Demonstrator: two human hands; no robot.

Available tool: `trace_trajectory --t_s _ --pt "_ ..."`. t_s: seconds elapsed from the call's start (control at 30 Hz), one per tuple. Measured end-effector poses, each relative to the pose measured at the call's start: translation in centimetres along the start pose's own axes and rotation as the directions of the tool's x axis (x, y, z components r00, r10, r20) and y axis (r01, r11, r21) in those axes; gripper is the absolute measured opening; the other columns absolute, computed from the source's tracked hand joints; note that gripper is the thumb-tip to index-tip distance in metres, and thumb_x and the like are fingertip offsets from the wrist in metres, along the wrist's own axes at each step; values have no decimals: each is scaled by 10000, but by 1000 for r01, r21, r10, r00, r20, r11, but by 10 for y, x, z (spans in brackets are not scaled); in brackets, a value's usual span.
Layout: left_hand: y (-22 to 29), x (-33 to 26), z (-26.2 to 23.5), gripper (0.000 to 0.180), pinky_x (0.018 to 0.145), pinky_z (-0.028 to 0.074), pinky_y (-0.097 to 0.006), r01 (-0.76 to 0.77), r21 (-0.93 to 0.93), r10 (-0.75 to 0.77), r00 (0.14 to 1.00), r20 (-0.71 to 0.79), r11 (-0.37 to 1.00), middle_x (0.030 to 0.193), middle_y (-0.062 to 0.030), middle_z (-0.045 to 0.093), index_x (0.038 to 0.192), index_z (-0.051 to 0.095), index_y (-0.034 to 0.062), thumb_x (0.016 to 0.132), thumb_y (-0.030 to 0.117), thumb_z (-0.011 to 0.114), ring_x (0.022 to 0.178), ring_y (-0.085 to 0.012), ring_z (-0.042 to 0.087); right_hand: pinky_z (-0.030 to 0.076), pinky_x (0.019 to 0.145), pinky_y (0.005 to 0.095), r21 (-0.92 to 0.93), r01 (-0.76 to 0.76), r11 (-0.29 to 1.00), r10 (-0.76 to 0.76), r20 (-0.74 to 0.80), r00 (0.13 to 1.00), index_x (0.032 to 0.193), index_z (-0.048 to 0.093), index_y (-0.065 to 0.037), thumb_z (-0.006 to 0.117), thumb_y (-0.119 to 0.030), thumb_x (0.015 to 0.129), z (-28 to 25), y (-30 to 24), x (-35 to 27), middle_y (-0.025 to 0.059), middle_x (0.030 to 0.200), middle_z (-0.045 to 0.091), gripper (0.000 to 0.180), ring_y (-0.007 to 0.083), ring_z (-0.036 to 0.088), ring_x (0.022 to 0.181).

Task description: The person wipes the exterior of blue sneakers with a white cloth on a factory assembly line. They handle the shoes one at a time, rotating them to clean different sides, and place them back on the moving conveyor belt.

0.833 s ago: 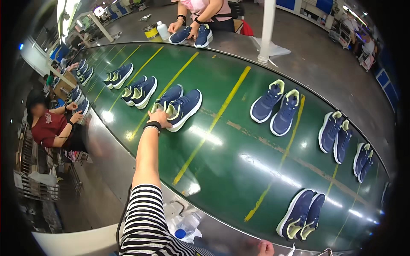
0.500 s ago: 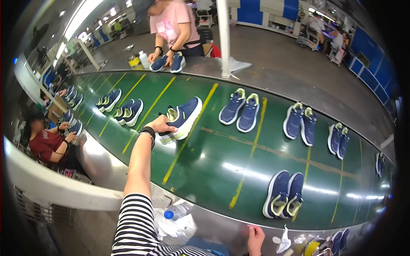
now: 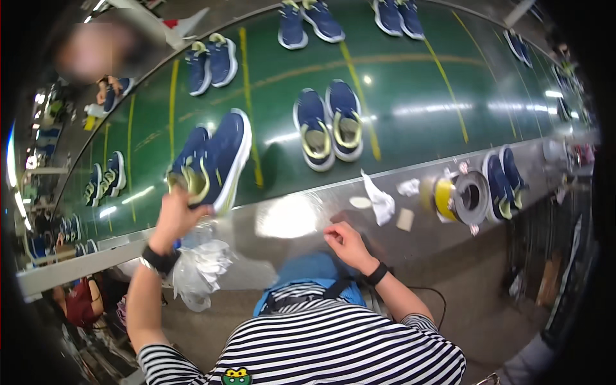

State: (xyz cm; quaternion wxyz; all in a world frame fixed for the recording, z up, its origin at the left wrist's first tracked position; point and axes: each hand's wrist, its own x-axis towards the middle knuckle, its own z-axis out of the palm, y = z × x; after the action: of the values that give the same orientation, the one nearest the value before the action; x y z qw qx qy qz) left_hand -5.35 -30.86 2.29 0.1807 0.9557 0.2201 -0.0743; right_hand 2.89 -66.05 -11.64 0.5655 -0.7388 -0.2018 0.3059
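Note:
My left hand (image 3: 179, 218) is closed round the heel ends of a pair of navy sneakers with pale yellow-green linings and white soles. The nearer sneaker (image 3: 229, 151) is tilted, its white sole edge facing right. The other sneaker (image 3: 192, 153) is partly hidden behind it. Both are held at the near side of the green conveyor belt (image 3: 269, 115). Over the metal ledge, my right hand (image 3: 346, 244) has its fingers curled in, with nothing visible in them. Another pair of navy sneakers (image 3: 312, 131) stands on the belt ahead of that hand, toes pointing away.
More sneaker pairs (image 3: 212, 62) stand along the belt. On the metal ledge (image 3: 289, 215) lie crumpled white paper (image 3: 380, 200), tape rolls (image 3: 471, 199) and another navy pair (image 3: 499, 183). A clear plastic bag (image 3: 199, 269) hangs below my left hand. Across the belt, a person's hands (image 3: 112, 88) touch a shoe.
My left hand has brought its sneakers from mid-belt toward the near edge. My view has swung down and right. My right hand now shows more fully above the ledge.

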Motion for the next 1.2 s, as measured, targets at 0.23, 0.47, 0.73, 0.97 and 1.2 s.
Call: trace_trajectory --t_s 0.23,0.47,0.73,0.97,1.2 --pt "49 -126 157 365 676 436 -411 177 138 -172 984 -43 974 842 -180 506 819 651 44 590 312 744 769 -321 518 441 715 351 -304 65 950 -161 -302 940 938 563 -18 551 -50 750 -33 48 -13 138 910 534 191 293 531 826" --pt "96 -142 138 454 838 334 -460 111 199 -121 992 42 974 1082 -257 420 1091 550 97 689 262 681 1033 -388 395 356 763 407 -716 1 698 -273 -265 925 973 545 -70 610 -57 686 -44 54 50 102 902 528 294 290 472 873" --pt "89 -103 178 368 678 453 -410 186 -110 -165 970 178 976 857 -259 563 917 540 -71 740 232 649 783 -364 574 334 758 399 -728 -21 685 -262 -273 926 901 521 -61 664 -112 665 -26 50 43 93 853 495 281 271 449 867" --pt "50 -111 178 323 537 422 -287 393 -621 -221 915 339 678 628 -100 590 762 567 -86 802 233 594 588 -151 547 406 661 399 -532 -9 847 -157 -266 951 904 495 -6 625 -116 719 -4 37 33 165 812 525 251 311 525 745" --pt "25 -121 199 385 450 339 -288 346 -737 -116 931 346 581 532 3 474 672 548 -45 851 296 544 502 -76 398 424 581 383 -46 -8 999 3 -119 993 845 516 -23 522 -174 820 96 -27 -5 183 706 553 154 337 553 641"
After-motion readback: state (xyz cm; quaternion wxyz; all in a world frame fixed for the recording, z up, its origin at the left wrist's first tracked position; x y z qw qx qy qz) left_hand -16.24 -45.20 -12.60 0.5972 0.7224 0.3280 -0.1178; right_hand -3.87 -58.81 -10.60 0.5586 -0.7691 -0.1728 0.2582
